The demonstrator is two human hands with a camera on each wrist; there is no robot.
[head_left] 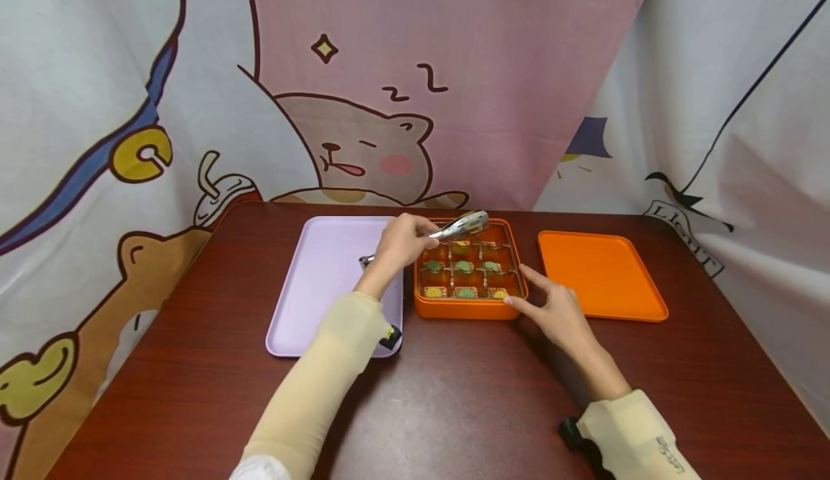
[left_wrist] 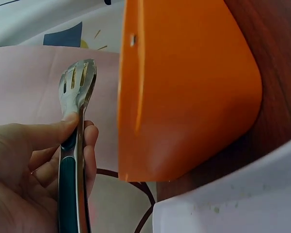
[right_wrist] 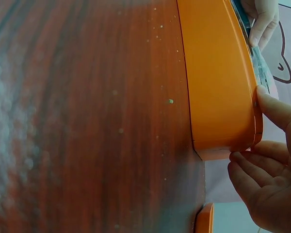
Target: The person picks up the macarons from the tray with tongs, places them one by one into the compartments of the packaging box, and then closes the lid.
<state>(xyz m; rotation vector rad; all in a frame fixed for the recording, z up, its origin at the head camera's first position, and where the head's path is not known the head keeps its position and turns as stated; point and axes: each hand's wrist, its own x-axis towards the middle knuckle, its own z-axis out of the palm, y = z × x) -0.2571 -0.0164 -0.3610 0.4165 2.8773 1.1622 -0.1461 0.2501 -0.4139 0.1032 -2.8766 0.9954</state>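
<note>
An orange box (head_left: 467,310) with a clear divided insert stands mid-table; small green and yellow pieces (head_left: 463,267) lie in its compartments. My left hand (head_left: 400,242) grips metal tongs (head_left: 463,226) above the box's left and back part. In the left wrist view the tongs (left_wrist: 72,160) show dark green handle inlays, and their slotted heads are close together, with nothing visible between them. My right hand (head_left: 559,314) holds the box's front right corner, thumb at the rim and fingers along the side. The left hand and tongs hide some back compartments.
A pale purple tray (head_left: 305,285) lies left of the box, partly under my left forearm. To the right lies a flat orange lid (head_left: 599,274). A cartoon-print curtain (head_left: 493,91) hangs behind the dark wooden table (head_left: 454,408).
</note>
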